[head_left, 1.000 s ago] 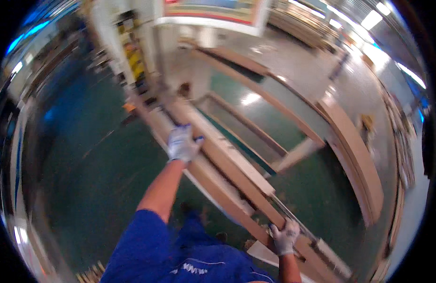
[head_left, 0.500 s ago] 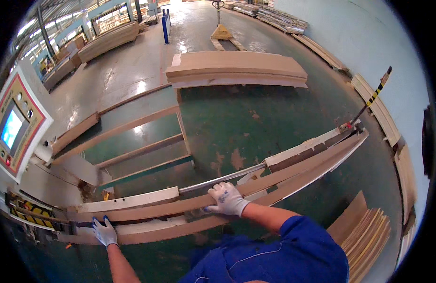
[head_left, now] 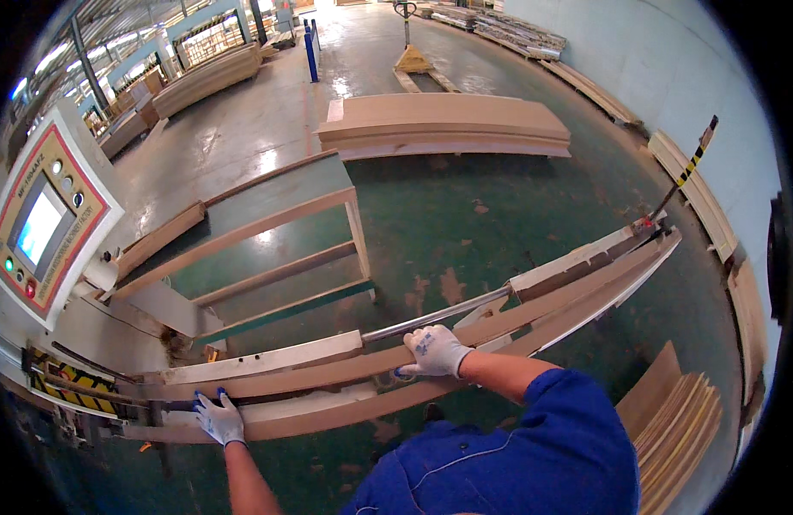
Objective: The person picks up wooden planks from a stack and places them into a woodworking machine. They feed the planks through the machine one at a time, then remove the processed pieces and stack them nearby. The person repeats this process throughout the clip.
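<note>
A long narrow brown board point(head_left: 310, 378) lies lengthwise on a rail assembly with white blocks and a metal bar point(head_left: 431, 314). My left hand point(head_left: 220, 418), in a white glove with blue fingertips, rests at the board's near edge on the left, its fingers extended and apart. My right hand point(head_left: 435, 352), gloved alike, has its fingers curled over the same board farther right. A second brown strip point(head_left: 319, 414) runs along the near side. At the left end are black-and-yellow striped machine parts point(head_left: 74, 390), below a control panel point(head_left: 48, 223) with a screen and buttons.
An open wooden frame point(head_left: 242, 215) stands beyond the machine. Behind it are a board stack point(head_left: 443, 124) and a yellow pallet jack point(head_left: 413, 62). Upright panels point(head_left: 675, 429) stand at my near right. Boards point(head_left: 692, 189) lean along the right wall, near a striped post point(head_left: 690, 167).
Since a second ago the view has swung round, bringing the panel and right wall into sight. Over the last half second both hands have shifted slightly rightward in the picture, as has the scene.
</note>
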Tool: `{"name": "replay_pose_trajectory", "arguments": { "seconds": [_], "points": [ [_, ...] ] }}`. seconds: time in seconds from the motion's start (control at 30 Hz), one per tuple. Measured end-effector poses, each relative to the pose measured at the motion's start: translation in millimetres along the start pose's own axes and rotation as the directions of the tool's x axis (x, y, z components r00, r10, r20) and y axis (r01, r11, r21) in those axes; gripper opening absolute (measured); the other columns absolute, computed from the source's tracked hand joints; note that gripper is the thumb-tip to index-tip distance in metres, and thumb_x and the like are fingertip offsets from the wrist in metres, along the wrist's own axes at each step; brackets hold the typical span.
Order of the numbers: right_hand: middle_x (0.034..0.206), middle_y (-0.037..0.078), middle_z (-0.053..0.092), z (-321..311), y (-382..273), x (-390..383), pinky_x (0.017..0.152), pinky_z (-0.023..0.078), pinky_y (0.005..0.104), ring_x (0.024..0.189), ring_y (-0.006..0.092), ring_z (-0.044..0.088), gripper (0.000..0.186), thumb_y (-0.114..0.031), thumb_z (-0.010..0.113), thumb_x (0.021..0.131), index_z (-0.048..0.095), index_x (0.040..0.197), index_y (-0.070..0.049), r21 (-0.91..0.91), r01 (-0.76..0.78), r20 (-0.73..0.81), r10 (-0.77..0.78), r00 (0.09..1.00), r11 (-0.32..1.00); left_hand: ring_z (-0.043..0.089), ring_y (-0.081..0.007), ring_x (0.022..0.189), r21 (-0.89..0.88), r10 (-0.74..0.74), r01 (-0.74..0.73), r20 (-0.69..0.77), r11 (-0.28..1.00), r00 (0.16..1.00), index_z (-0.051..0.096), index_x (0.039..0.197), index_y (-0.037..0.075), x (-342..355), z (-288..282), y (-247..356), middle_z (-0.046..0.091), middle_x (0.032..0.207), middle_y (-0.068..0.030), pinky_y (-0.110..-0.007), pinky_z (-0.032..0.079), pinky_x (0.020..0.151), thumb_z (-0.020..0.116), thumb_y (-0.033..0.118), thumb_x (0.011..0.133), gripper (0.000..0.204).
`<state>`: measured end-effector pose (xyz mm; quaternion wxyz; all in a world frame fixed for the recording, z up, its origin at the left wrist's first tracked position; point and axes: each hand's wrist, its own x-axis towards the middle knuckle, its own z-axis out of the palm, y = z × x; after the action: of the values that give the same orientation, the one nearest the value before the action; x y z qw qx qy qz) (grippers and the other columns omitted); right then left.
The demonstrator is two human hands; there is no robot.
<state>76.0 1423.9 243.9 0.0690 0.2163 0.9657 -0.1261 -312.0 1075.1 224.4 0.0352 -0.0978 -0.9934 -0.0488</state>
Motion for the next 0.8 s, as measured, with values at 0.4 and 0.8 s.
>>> {"name": "replay_pose_trajectory", "arguments": {
  "seconds": [0.4, 0.8],
  "points": [
    [0.123, 0.018, 0.069, 7, -63, 17, 0.105, 0.044, 0.0485, 0.12, 0.0365, 0.063, 0.067, -0.06, 0.066, 0.093, 0.064, 0.13, -0.004, 0.055, 0.014, -0.152, -0.006, 0.988, 0.998, 0.045, -0.0466, 0.146, -0.016, 0.012, -0.012, -0.023, 1.0, 1.0, 0.039, 0.161, 0.002, 12, 11, -14, 0.045, 0.158, -0.0328, -0.054, 0.034, 0.122, 0.048, 0.057, 0.106, 0.078],
    [0.15, 0.021, 0.055, 34, 55, -85, 0.129, 0.022, 0.0537, 0.148, 0.0405, 0.043, 0.094, -0.071, 0.072, 0.081, 0.057, 0.146, -0.005, -0.002, -0.376, -0.41, 0.342, 0.846, 0.927, 0.053, -0.046, 0.136, -0.017, 0.076, -0.078, -0.089, 0.997, 0.993, 0.043, 0.158, 0.001, 15, 21, -19, 0.053, 0.148, -0.035, -0.054, 0.039, 0.115, 0.05, 0.059, 0.105, 0.079]
  ]
}}
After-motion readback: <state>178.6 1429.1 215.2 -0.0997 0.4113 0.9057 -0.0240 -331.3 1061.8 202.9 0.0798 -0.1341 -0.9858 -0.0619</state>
